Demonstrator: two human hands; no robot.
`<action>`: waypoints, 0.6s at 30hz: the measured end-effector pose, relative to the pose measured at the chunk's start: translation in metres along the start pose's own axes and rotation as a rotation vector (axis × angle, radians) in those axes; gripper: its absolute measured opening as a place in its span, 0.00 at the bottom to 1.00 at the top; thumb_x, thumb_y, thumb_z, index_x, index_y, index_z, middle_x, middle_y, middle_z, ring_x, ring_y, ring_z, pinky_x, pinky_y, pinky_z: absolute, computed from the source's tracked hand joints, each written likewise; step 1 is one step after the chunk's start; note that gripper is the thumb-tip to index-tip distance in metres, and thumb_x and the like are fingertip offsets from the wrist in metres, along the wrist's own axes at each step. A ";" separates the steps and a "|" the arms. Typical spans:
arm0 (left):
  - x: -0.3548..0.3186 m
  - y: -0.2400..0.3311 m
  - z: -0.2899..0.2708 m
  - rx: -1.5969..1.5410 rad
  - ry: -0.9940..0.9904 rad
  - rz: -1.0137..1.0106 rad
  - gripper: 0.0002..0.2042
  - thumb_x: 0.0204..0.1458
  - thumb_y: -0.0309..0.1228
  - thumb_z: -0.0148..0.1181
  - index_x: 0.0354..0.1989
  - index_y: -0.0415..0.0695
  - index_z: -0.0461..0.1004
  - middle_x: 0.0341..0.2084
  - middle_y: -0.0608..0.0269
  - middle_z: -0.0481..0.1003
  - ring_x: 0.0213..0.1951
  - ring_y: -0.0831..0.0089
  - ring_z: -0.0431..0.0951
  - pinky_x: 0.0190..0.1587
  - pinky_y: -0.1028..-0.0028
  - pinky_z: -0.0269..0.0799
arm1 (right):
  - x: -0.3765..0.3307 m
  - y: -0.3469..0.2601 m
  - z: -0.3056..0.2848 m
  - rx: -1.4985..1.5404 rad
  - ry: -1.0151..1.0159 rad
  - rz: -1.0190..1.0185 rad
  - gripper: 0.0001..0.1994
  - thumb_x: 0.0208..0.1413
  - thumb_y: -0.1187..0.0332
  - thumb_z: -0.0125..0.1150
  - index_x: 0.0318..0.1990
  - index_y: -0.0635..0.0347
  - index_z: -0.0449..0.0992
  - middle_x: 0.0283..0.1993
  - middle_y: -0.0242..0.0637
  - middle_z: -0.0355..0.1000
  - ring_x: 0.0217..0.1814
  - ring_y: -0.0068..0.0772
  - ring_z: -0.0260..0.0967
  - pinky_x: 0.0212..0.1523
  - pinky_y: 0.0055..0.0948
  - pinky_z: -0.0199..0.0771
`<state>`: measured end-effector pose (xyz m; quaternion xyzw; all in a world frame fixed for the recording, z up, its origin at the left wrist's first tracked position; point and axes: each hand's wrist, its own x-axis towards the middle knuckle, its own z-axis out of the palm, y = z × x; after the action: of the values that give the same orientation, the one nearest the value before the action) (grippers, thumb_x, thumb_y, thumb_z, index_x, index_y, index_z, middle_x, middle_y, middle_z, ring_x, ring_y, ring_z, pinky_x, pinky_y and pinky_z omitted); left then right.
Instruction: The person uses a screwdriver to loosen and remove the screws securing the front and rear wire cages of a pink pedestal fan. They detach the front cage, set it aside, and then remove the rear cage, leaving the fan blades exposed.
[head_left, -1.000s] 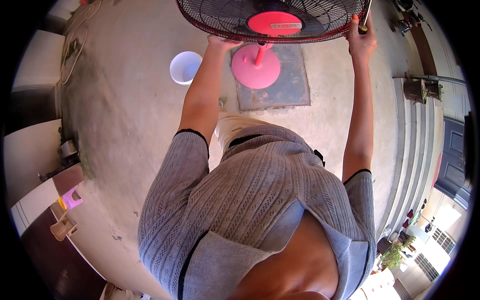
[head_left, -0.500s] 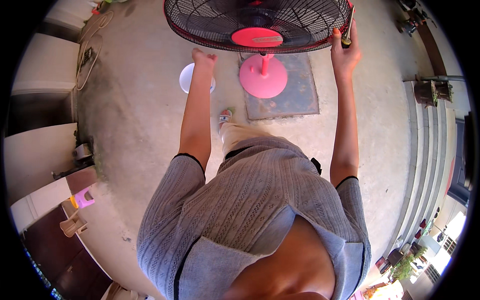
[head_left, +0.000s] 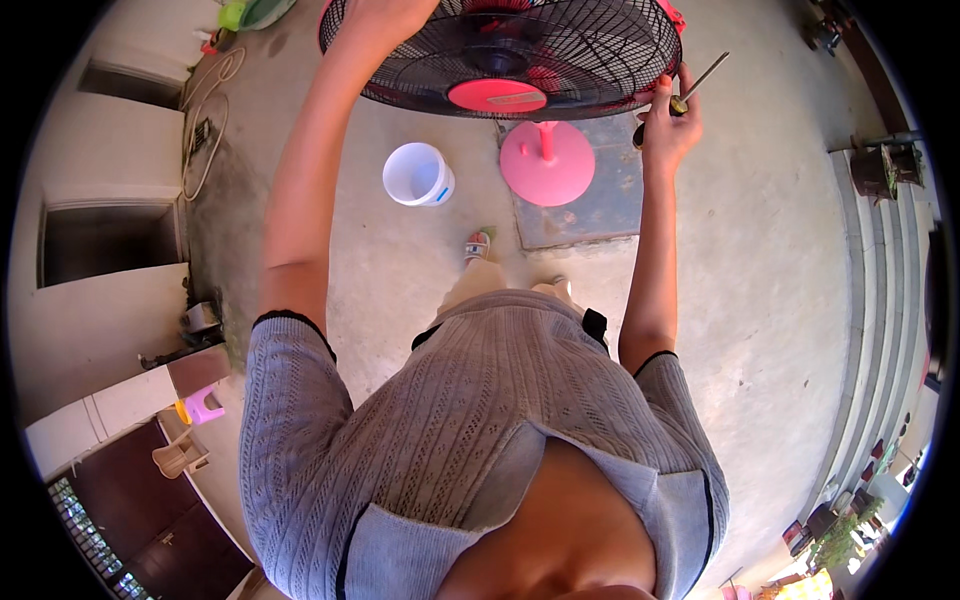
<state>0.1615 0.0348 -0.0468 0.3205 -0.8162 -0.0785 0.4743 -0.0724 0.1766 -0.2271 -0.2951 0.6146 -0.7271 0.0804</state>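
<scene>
Nearest to me is my grey knitted top (head_left: pixel 480 370). In front of it, my two hands are well apart, and the fan (head_left: pixel 505 62) is between them. My left hand (head_left: pixel 390 15) is over the left side of its black mesh cage (head_left: pixel 590 80); the picture's upper edge cuts the fingers, so I cannot tell whether they grip. My right hand (head_left: pixel 672 137) is closed around a screwdriver (head_left: pixel 706 81), tip pointing up and to the right, with fingertips at the cage's right rim. Farther down are the pink round base (head_left: pixel 547 170), on a grey plate (head_left: pixel 580 228), and a white bucket (head_left: pixel 418 175) to its left.
</scene>
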 end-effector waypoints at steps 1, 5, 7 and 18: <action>0.008 0.008 0.002 0.055 -0.096 0.053 0.20 0.57 0.40 0.53 0.52 0.40 0.73 0.50 0.43 0.73 0.53 0.49 0.73 0.56 0.62 0.66 | 0.001 0.001 -0.001 0.001 -0.004 0.002 0.24 0.59 0.61 0.61 0.59 0.64 0.67 0.21 0.34 0.76 0.18 0.15 0.65 0.19 0.18 0.65; 0.022 0.011 0.002 0.139 -0.222 0.198 0.20 0.57 0.40 0.52 0.53 0.40 0.73 0.49 0.43 0.73 0.52 0.51 0.73 0.55 0.63 0.67 | 0.005 -0.001 -0.006 -0.023 -0.020 0.026 0.23 0.60 0.61 0.60 0.58 0.63 0.68 0.21 0.34 0.76 0.21 0.17 0.71 0.20 0.18 0.68; 0.027 0.015 0.010 0.055 -0.290 0.208 0.21 0.57 0.40 0.53 0.53 0.40 0.72 0.48 0.44 0.74 0.51 0.51 0.74 0.54 0.62 0.67 | 0.007 0.003 -0.016 -0.053 -0.019 0.046 0.22 0.59 0.60 0.61 0.57 0.64 0.69 0.23 0.34 0.76 0.23 0.19 0.73 0.20 0.19 0.69; 0.043 0.025 0.020 -0.014 -0.477 0.200 0.17 0.57 0.37 0.52 0.47 0.37 0.76 0.44 0.44 0.76 0.48 0.51 0.76 0.52 0.64 0.69 | -0.023 0.085 -0.046 0.168 0.131 0.401 0.16 0.59 0.67 0.59 0.50 0.68 0.72 0.40 0.41 0.76 0.35 0.29 0.77 0.26 0.23 0.72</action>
<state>0.1189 0.0255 -0.0153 0.2070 -0.9321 -0.1103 0.2759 -0.0987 0.2071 -0.3181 -0.1112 0.6023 -0.7628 0.2075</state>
